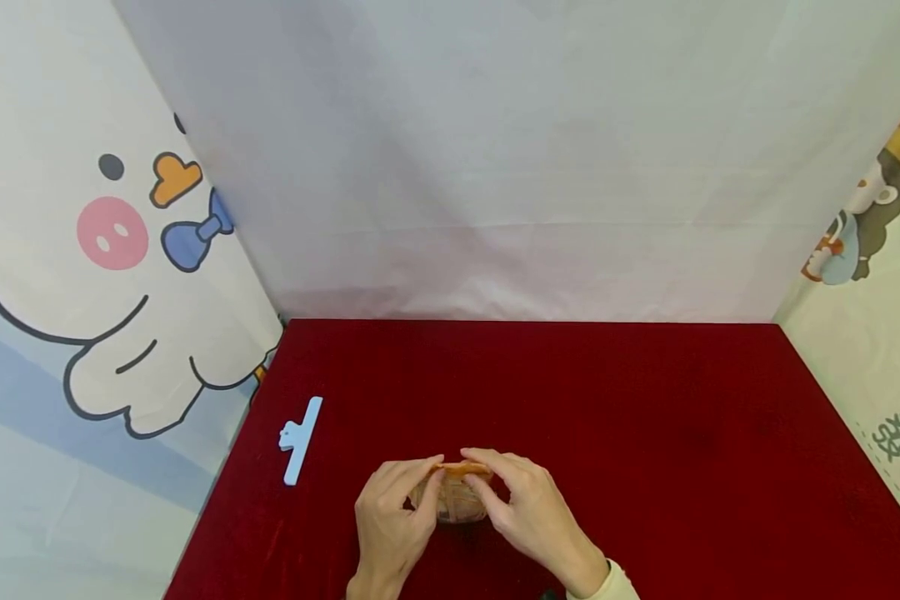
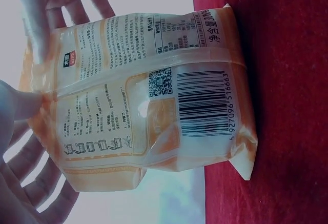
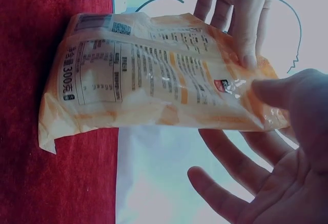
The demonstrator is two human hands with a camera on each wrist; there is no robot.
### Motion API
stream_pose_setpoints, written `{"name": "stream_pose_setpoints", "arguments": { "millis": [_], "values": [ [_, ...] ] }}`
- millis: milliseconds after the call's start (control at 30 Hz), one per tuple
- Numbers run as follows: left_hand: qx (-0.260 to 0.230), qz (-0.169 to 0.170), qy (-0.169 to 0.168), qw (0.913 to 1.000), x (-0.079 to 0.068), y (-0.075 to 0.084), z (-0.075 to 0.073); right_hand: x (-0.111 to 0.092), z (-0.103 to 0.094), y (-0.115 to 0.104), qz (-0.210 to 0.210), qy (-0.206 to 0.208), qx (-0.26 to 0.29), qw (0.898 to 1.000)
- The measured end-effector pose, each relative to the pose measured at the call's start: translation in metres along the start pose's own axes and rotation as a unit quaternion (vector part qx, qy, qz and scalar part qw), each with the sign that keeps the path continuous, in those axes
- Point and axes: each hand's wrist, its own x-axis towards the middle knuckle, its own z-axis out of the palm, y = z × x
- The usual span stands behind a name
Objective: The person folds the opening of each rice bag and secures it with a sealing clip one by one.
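Note:
An orange and whitish plastic food packet stands upright on the red tabletop, its printed back with a barcode facing the person. My left hand pinches the left part of its top edge between thumb and fingers. At the right part of the same edge, my right hand pinches it too, thumb on the near side. In the left wrist view the packet shows a long back seam and creased lower corners. Its far face is hidden.
A light blue bag-sealing clip lies left of the hands on the red cloth. White fabric hangs behind the table, with printed cartoon panels at either side. A small dark object shows at the near edge.

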Motion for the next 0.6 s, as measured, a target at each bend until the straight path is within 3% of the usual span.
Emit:
{"name": "stream_pose_setpoints", "arguments": {
  "millis": [333,600],
  "values": [
    [0.014,0.018,0.016,0.9996,-0.001,-0.002,0.001,0.006,0.005,-0.006,-0.022,0.026,0.015,0.999],
    [0.058,0.054,0.024,0.9966,-0.003,-0.003,0.002,0.010,0.012,-0.013,-0.016,0.029,0.034,0.999]
  ]
}}
